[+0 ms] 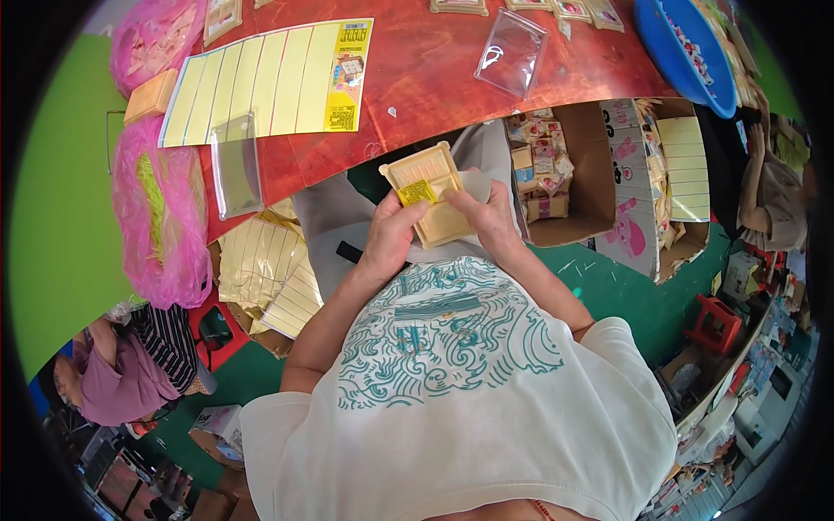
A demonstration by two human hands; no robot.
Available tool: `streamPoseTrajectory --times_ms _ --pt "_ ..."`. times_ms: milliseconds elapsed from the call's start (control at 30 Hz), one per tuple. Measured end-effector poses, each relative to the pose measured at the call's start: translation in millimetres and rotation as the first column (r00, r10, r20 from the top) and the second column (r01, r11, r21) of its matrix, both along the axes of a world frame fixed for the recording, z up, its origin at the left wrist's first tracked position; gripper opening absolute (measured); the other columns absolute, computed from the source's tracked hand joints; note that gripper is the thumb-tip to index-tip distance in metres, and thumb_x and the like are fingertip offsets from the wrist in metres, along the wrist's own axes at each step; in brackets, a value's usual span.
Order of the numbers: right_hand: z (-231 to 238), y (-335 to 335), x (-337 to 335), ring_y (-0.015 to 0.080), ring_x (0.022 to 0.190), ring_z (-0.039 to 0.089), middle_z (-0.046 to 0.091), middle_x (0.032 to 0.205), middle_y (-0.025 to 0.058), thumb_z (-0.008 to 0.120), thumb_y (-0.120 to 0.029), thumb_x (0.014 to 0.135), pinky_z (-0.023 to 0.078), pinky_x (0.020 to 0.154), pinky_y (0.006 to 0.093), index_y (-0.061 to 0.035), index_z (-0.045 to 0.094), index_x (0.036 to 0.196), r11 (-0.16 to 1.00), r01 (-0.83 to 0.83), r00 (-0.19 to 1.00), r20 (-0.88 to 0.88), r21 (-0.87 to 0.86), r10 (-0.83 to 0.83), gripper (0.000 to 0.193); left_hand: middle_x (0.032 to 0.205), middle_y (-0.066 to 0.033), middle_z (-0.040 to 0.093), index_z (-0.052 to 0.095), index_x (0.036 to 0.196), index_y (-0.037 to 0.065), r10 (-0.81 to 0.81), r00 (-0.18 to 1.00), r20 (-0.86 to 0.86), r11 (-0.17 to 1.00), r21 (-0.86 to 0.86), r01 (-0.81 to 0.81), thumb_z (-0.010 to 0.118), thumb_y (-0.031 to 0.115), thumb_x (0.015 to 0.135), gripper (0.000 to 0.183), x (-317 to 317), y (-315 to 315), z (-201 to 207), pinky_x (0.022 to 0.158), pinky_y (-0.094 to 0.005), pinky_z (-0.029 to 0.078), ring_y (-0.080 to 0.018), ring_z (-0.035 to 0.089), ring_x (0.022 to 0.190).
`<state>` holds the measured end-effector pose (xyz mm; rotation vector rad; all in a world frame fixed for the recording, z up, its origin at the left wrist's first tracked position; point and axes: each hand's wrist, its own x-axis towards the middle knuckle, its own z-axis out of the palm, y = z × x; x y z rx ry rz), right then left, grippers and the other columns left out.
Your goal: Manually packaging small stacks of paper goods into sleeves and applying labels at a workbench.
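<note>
Over my lap, just off the table's near edge, I hold a shallow beige plastic tray (445, 227) tilted between both hands. A small yellow printed label (416, 193) lies across its middle. My left hand (388, 233) grips the tray's left side, its thumb at the label. My right hand (492, 215) closes on the right side, thumb on the tray's face. A pale, rounded flap (474, 185) shows beside the right thumb; I cannot tell what it is. The fingers under the tray are hidden.
The red table (417, 78) bears a sheet of yellow label strips (252, 82), a clear plastic lid (236, 169) and another clear lid (512, 54). A blue basin (647, 35) stands far right. Cardboard boxes (595, 213) of small packs flank my right; a box of used sheets (261, 269) sits left.
</note>
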<state>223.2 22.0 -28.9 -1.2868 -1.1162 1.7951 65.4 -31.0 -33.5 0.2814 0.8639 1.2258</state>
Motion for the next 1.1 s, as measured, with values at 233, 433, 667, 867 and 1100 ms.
streamPoseTrajectory --times_ms 233,433,667,867,1100 --pt "0.3 -0.8 -1.8 0.0059 0.072 0.055 0.059 0.08 -0.0004 0.065 -0.01 0.082 0.043 0.064 0.0219 -0.002 0.063 0.085 1.0 -0.005 1.0 -0.018 -0.015 0.004 0.008 0.13 -0.0135 0.052 0.042 0.132 -0.002 0.061 0.993 0.103 0.998 -0.019 -0.059 0.046 0.016 0.097 0.04 -2.5 4.2 2.0 0.103 -0.0368 0.039 -0.021 0.051 0.12" --pt "0.9 -0.8 -2.3 0.0085 0.072 0.057 0.062 0.079 0.0032 0.064 -0.013 0.081 0.045 0.064 0.0235 0.0008 0.061 0.088 1.0 0.005 1.0 -0.001 -0.022 -0.005 0.016 0.129 -0.0129 0.052 0.043 0.13 -0.001 0.026 1.0 0.0 0.999 -0.044 -0.026 0.05 0.011 0.094 0.038 -3.5 2.8 -7.4 0.1 -0.0347 0.043 -0.0195 0.053 0.117" --pt "2.0 3.1 -1.4 0.0127 0.075 0.064 0.067 0.087 0.0068 0.067 -0.008 0.079 0.051 0.067 0.0257 0.0015 0.065 0.096 0.967 0.145 0.981 -0.097 -0.21 -0.168 0.02 0.129 -0.0126 0.05 0.038 0.135 0.002 0.043 0.982 -0.182 0.997 0.073 -0.03 0.049 0.012 0.095 0.042 2.6 2.0 5.4 0.099 -0.0311 0.042 -0.0177 0.051 0.117" --pt "-5.0 5.3 1.0 0.0149 0.075 0.065 0.067 0.087 0.0082 0.069 -0.009 0.077 0.053 0.068 0.0281 0.0031 0.065 0.096 0.986 -0.023 0.994 -0.113 -0.165 0.004 0.023 0.132 -0.0127 0.05 0.038 0.136 0.002 0.095 0.995 0.039 0.995 0.039 -0.096 0.043 0.022 0.096 0.045 -3.7 10.1 3.3 0.102 -0.0358 0.04 -0.0224 0.049 0.121" --pt "8.4 30.2 4.5 0.0118 0.074 0.063 0.068 0.086 0.0074 0.07 -0.012 0.076 0.049 0.066 0.0246 0.0017 0.066 0.093 0.963 -0.229 0.969 0.058 -0.145 0.24 0.023 0.129 -0.0138 0.053 0.042 0.134 -0.002 -0.131 0.941 0.311 0.991 0.015 0.133 0.046 0.031 0.092 0.053 -42.8 29.5 3.6 0.103 -0.0416 0.038 -0.0259 0.051 0.12"
